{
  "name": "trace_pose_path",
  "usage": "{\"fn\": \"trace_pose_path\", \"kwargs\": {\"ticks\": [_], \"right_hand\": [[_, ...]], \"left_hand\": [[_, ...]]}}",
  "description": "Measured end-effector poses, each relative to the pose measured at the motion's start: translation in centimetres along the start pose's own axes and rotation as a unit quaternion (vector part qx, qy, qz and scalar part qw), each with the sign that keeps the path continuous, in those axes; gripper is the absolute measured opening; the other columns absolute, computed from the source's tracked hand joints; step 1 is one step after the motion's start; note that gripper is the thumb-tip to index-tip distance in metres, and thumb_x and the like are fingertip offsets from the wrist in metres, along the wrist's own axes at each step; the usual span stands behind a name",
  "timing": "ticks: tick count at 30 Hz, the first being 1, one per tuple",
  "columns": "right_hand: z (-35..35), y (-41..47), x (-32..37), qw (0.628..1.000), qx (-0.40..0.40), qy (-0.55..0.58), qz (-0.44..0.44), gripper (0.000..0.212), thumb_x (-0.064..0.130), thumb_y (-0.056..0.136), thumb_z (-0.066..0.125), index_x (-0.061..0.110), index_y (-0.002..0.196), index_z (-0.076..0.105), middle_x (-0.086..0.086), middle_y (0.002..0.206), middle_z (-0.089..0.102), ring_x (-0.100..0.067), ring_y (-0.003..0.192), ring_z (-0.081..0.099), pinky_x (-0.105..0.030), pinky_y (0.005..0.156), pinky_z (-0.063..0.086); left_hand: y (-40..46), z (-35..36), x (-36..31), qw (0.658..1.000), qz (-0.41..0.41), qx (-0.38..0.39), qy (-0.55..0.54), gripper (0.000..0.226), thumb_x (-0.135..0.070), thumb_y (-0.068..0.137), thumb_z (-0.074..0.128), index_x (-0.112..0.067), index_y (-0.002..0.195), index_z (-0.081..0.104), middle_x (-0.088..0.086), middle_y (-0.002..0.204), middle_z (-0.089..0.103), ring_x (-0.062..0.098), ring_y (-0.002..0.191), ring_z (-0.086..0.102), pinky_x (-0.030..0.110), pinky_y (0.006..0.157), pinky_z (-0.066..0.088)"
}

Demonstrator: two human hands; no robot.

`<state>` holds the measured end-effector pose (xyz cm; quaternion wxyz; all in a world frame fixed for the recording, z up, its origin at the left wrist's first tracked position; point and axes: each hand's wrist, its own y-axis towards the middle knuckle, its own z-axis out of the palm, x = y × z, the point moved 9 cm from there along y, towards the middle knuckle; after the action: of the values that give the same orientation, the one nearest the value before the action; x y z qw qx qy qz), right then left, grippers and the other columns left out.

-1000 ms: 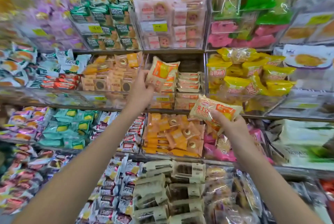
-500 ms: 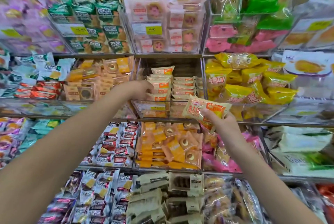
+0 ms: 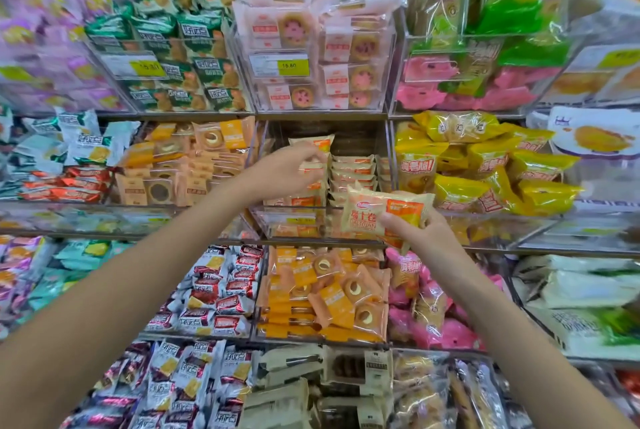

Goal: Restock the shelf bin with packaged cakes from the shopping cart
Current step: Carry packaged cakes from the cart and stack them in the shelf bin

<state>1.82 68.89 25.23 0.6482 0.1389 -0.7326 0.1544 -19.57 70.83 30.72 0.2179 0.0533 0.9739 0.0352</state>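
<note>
Reaching into the clear shelf bin [image 3: 387, 151], the left hand [image 3: 284, 170] hovers with loosely curled fingers at the left stack of packaged cakes [image 3: 313, 169], though motion blur hides whether it pinches one. The right hand [image 3: 427, 233] grips one cream-and-orange cake packet [image 3: 384, 212] just in front of the bin's front lip. Inside, two stacks stand side by side, the right stack [image 3: 353, 174] about six high, with open room above it.
</note>
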Motion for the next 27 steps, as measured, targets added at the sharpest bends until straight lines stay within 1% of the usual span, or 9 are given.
{"fn": "trace_pose_path", "kwargs": {"ticks": [3,6,11,14,17,21,24,26,27], "right_hand": [[0.9,0.4,1.1,0.998,0.052,-0.019,-0.031,0.045,0.036,0.079,0.072,0.04,0.116,0.046,0.015,0.106,0.063,0.01,0.085,0.063,-0.005,0.061,0.046],[1.1,0.6,1.8,0.997,0.062,-0.016,-0.048,0.052,0.053,0.067,0.077,0.049,0.106,0.043,0.014,0.105,0.062,0.006,0.089,0.064,-0.008,0.064,0.049],[0.0,1.2,1.8,0.998,0.038,0.022,-0.038,0.069,0.058,0.059,0.078,0.035,0.113,0.043,0.005,0.109,0.063,0.003,0.085,0.066,-0.011,0.061,0.05],[0.1,1.6,2.3,0.998,0.039,0.011,-0.04,0.075,0.065,0.057,0.076,0.028,0.115,0.045,0.007,0.105,0.064,0.003,0.084,0.066,-0.011,0.061,0.05],[0.7,2.1,3.1,0.997,0.042,-0.013,-0.06,0.062,0.065,0.06,0.066,0.029,0.107,0.049,0.008,0.102,0.065,0.003,0.083,0.067,-0.013,0.061,0.052],[-0.4,3.5,4.2,0.99,-0.038,-0.037,-0.129,0.031,0.053,0.093,0.044,0.024,0.1,0.056,0.01,0.09,0.062,0.006,0.076,0.06,-0.008,0.058,0.045],[0.0,4.0,5.3,0.896,-0.104,-0.333,-0.277,0.016,0.022,0.096,0.047,0.014,0.104,0.059,0.002,0.098,0.062,-0.006,0.092,0.054,-0.014,0.077,0.04],[1.5,4.5,3.7,0.795,-0.099,-0.499,-0.33,0.019,0.016,0.092,0.052,0.006,0.104,0.063,-0.009,0.107,0.062,-0.023,0.105,0.055,-0.034,0.089,0.048],[1.7,4.8,2.9,0.771,-0.101,-0.535,-0.33,0.022,0.017,0.092,0.052,0.003,0.104,0.064,-0.012,0.11,0.062,-0.029,0.11,0.056,-0.042,0.09,0.049]], "left_hand": [[-0.8,0.9,-6.2,0.989,0.088,0.062,-0.099,0.017,-0.054,0.087,0.052,-0.043,0.099,0.049,-0.014,0.138,0.044,-0.002,0.121,0.041,0.012,0.094,0.031],[-1.1,2.8,-7.4,0.983,0.071,0.166,-0.036,0.036,-0.064,0.08,0.055,-0.036,0.099,0.046,-0.005,0.14,0.046,0.013,0.119,0.048,0.032,0.098,0.042],[-1.4,3.2,-8.8,0.973,0.112,0.192,-0.068,0.046,-0.059,0.076,0.064,-0.023,0.1,0.048,-0.005,0.097,0.054,0.002,0.075,0.049,0.024,0.068,0.042],[-1.5,3.4,-8.9,0.967,0.121,0.198,-0.1,0.043,-0.053,0.08,0.065,-0.023,0.107,0.049,-0.004,0.094,0.054,0.004,0.072,0.05,0.021,0.063,0.042],[-1.6,3.4,-8.1,0.963,0.102,0.217,-0.121,0.029,-0.045,0.084,0.065,-0.035,0.105,0.049,-0.015,0.092,0.055,-0.001,0.074,0.053,0.014,0.062,0.045],[-0.6,1.0,-5.5,0.984,0.067,0.143,-0.079,0.024,-0.041,0.082,0.066,-0.039,0.093,0.046,-0.018,0.083,0.054,-0.006,0.069,0.054,0.01,0.056,0.039],[1.4,-1.6,-2.8,0.995,0.017,0.079,0.051,0.03,-0.043,0.081,0.064,-0.034,0.096,0.04,-0.013,0.084,0.056,0.003,0.069,0.055,0.023,0.053,0.038],[3.1,-1.4,-2.3,0.979,0.025,0.073,0.19,0.035,-0.042,0.082,0.062,-0.031,0.104,0.037,-0.011,0.084,0.051,0.012,0.076,0.051,0.029,0.056,0.036],[4.0,-0.8,-2.4,0.971,0.039,0.072,0.226,0.039,-0.042,0.082,0.062,-0.028,0.109,0.039,-0.01,0.086,0.047,0.015,0.08,0.048,0.029,0.059,0.036]]}}
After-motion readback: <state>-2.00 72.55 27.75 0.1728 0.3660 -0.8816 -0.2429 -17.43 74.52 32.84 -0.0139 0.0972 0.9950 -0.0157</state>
